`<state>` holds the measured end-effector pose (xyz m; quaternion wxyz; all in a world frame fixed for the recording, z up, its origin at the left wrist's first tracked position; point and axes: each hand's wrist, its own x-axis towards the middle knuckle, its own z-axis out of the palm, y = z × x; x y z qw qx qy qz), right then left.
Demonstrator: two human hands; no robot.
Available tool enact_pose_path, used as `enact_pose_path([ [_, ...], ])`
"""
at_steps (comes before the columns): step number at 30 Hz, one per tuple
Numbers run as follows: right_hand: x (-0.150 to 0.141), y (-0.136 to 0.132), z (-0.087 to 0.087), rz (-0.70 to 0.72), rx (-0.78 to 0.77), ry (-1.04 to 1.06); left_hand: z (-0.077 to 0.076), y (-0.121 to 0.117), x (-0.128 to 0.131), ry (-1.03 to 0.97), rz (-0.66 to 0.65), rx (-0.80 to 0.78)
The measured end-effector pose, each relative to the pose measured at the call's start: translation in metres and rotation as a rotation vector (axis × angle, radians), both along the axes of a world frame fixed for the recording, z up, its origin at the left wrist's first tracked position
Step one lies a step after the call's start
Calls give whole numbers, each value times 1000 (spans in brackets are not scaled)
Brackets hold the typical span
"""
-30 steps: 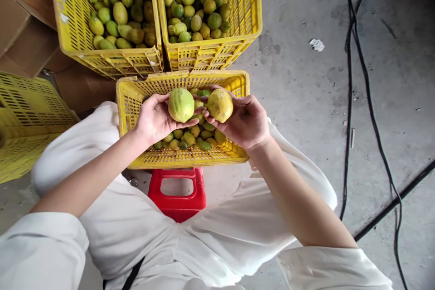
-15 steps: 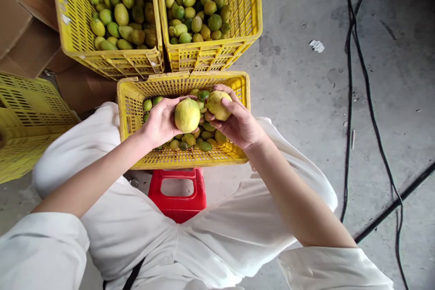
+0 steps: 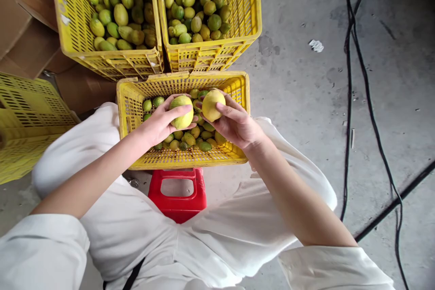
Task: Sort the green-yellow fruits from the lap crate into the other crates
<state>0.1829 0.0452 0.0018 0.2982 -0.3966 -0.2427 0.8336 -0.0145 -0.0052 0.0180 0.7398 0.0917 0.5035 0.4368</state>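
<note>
My left hand point(image 3: 159, 122) is wrapped round a yellow-green lemon point(image 3: 182, 111), held over the near yellow crate point(image 3: 129, 113). My right hand point(image 3: 236, 122) grips a second, yellower lemon point(image 3: 212, 104) beside it, its fingers curled over the fruit. Both lemons hover just above the small green and yellow lemons point(image 3: 190, 138) lying in that crate. The two hands are close together but the fruits do not touch.
Two more yellow crates, the left crate point(image 3: 73, 31) and the right crate point(image 3: 217, 52), hold several lemons at the back. A red stool point(image 3: 178, 195) stands under the near crate. An empty yellow crate point(image 3: 27, 122) and cardboard point(image 3: 23, 31) are on the left. Black cables point(image 3: 353, 99) cross the concrete floor at right.
Both hands have turned their lemons and lowered them slightly toward the near crate. The left hand's fingers now lie over the top of its lemon.
</note>
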Motion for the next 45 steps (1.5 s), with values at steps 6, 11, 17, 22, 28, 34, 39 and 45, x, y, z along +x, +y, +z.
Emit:
enact_pose_path([
  [6,4,0,-2,61,2,-36,3,6,-16,-81,-18,-129],
  [11,7,7,7,99,-11,27,9,9,-21,-118,119,-45],
  [17,3,6,10,63,60,58,11,3,-10,-35,136,-4],
  [22,2,0,2,121,51,0,3,2,-7,-45,111,-49],
  [28,5,4,-1,78,-12,11,5,13,-9,-188,197,-123],
  [34,7,11,7,26,-74,87,2,10,-8,-53,175,-21],
  [39,7,6,3,101,-78,69,-4,4,-6,45,166,-19],
  [45,10,6,-2,133,-102,83,7,11,-5,43,220,-66],
])
